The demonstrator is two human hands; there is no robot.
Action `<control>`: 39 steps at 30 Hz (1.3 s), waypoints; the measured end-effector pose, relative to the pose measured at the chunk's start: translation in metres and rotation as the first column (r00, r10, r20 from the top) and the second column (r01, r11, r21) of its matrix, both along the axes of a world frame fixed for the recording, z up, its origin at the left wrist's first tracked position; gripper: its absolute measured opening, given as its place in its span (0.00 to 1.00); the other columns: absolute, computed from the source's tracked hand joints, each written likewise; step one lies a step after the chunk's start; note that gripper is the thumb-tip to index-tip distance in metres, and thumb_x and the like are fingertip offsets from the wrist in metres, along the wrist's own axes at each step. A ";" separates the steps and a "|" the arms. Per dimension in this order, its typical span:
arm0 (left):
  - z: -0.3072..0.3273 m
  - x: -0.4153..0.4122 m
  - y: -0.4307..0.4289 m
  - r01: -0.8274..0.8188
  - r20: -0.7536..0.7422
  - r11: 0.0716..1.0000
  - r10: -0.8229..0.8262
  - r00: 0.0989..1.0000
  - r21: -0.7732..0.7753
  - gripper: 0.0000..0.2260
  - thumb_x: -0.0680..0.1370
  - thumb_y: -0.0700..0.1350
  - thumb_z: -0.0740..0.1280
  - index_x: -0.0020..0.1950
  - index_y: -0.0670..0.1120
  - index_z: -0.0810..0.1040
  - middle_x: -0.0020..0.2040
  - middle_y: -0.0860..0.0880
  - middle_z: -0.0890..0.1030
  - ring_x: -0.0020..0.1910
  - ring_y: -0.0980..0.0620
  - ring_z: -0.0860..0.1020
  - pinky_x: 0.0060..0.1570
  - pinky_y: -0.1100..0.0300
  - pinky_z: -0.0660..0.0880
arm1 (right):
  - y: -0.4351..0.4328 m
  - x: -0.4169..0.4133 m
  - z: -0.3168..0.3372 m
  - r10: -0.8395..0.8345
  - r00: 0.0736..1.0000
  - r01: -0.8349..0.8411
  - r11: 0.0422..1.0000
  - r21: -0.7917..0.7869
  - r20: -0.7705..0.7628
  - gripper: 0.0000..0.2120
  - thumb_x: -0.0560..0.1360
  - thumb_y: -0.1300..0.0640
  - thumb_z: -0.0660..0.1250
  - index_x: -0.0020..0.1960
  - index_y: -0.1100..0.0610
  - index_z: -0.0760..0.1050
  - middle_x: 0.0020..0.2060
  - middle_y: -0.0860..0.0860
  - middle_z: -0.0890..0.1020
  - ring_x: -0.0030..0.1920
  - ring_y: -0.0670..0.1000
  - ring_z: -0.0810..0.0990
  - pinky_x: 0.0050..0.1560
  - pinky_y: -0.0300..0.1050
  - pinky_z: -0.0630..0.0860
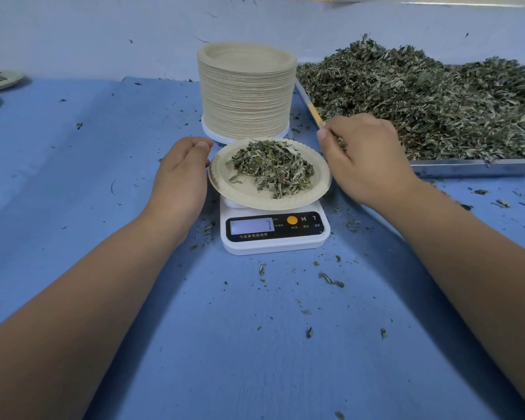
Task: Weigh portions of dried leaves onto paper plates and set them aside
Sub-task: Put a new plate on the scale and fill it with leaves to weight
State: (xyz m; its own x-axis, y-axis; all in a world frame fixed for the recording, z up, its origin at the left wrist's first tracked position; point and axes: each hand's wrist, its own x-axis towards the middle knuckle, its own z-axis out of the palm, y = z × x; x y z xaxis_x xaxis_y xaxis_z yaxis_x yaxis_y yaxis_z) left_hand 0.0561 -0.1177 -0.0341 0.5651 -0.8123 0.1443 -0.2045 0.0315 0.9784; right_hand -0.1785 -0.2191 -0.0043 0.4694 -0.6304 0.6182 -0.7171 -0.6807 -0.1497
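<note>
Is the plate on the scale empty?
No, a pile of dried leaves lies on the paper plate that sits on the scale.

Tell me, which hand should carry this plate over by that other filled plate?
Left. The left hand is beside the plate, nearest the other filled plate; the right hand pinches leaves.
</note>
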 end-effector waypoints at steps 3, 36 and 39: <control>-0.001 -0.002 -0.001 0.014 0.017 0.999 -0.014 1.000 0.029 0.11 0.83 0.53 0.56 0.53 0.61 0.78 0.59 0.61 0.78 0.62 0.57 0.76 0.64 0.53 0.73 | 0.011 0.007 0.004 -0.034 0.999 0.034 0.999 -0.038 -0.007 0.22 0.84 0.46 0.50 0.46 0.58 0.76 0.29 0.50 0.72 0.33 0.57 0.72 0.55 0.53 0.70; 0.027 0.026 0.008 -0.048 -0.667 0.998 0.005 0.745 -0.047 0.16 0.85 0.47 0.58 0.64 0.41 0.80 0.61 0.41 0.84 0.59 0.42 0.84 0.61 0.41 0.80 | 0.060 0.033 0.008 0.248 0.969 -0.216 0.855 0.472 -0.005 0.24 0.64 0.24 0.65 0.51 0.40 0.75 0.70 0.45 0.76 0.81 0.46 0.51 0.79 0.64 0.41; 0.029 0.028 0.010 -0.065 -0.683 0.997 0.026 0.730 -0.032 0.16 0.85 0.46 0.57 0.63 0.40 0.80 0.61 0.41 0.84 0.59 0.42 0.84 0.57 0.41 0.81 | 0.062 0.038 0.009 0.268 0.962 -0.222 0.872 0.436 -0.046 0.28 0.62 0.22 0.63 0.52 0.40 0.75 0.70 0.43 0.75 0.81 0.48 0.53 0.78 0.64 0.41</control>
